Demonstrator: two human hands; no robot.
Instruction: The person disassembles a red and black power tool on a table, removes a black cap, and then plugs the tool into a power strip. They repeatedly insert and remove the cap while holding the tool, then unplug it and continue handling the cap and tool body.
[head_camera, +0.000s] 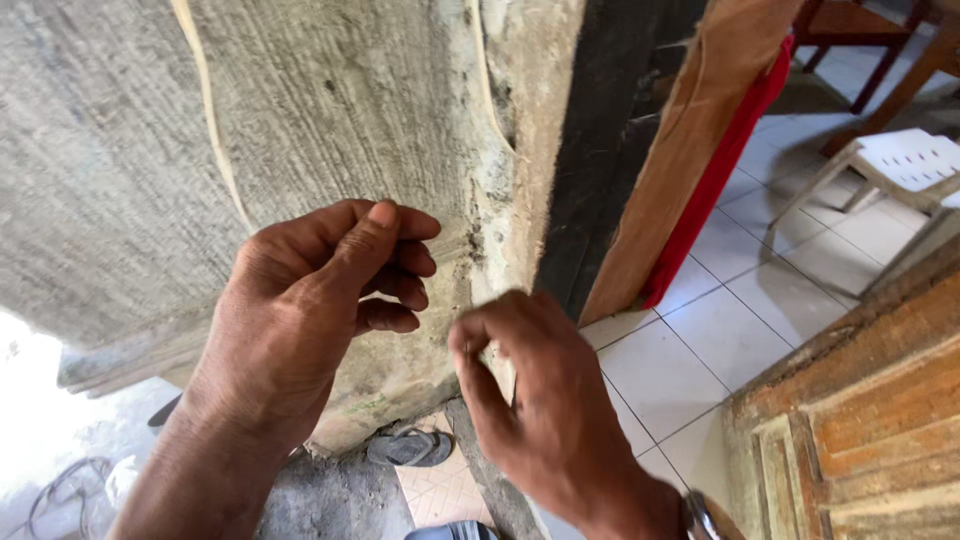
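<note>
Looking down, you have both hands raised in front of a rough grey concrete wall (330, 110), close to its outer corner edge (530, 180). That edge runs steeply down from the top of the view to the floor, chipped and crumbly along its length. A pale thin cord (212, 110) hangs down the wall face, up and to the far side of your left hand.

Your left hand (320, 300) sits against the wall face, fingers curled inward, thumb pressed toward the fingertips. Whether anything is pinched there, you cannot tell. Your right hand (530, 400) is lower and right at the corner edge, thumb and forefinger closed together on the edge itself or on something pale and small there; blur hides which. A wristwatch (700, 515) shows at that wrist.

Past the corner edge stands a dark wooden door frame (600, 150), then a leaning brown plank (690, 150) with a red strip behind it. Beyond that, white floor tiles (730, 330) give open room. A carved wooden door panel (860, 420) closes in the near side of that tile space.

Below the wall's foot lies a grey sandal (410, 447), well under both hands.
</note>
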